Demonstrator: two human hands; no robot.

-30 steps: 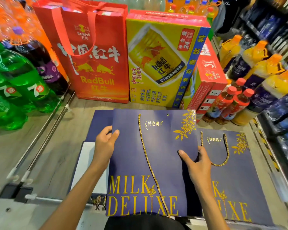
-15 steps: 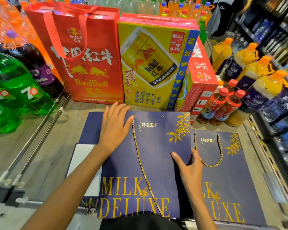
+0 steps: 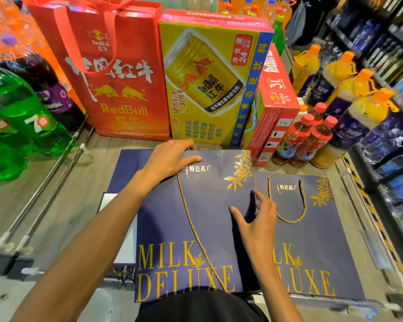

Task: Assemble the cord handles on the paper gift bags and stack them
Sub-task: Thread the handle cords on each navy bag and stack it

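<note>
Grey wood-grain floor [image 3: 56, 217], matte, ran between the stock rows. At the far side stood a glossy red tote [image 3: 116, 89] with flat ribbon handles and, to its right, a boxy yellow carton [image 3: 209, 84].

Centre bag [image 3: 209, 194]: flat navy paper, smooth, gold-foil lettering and leaf sprigs, lying near the person on other navy sheets. Right bag [image 3: 323, 240]: same paper, flat on the floor, its left edge tucked under the centre bag, a twisted cord loop [image 3: 290, 221] hanging in a U on its face.

A gold cord [image 3: 191, 225], rope-twisted, trailed from the centre bag's far left down across the face to the near edge. One small metal eyelet [image 3: 216, 156] showed at the far rim.

Left hand [image 3: 170, 159] gripped that far rim, fingers curled over it, thumb along the face. Half a second before, it had lain flat farther down. Right hand [image 3: 256, 219]: fingers splayed and loose at the bag's right edge, thumb on the paper; earlier it had clamped that edge.
</note>
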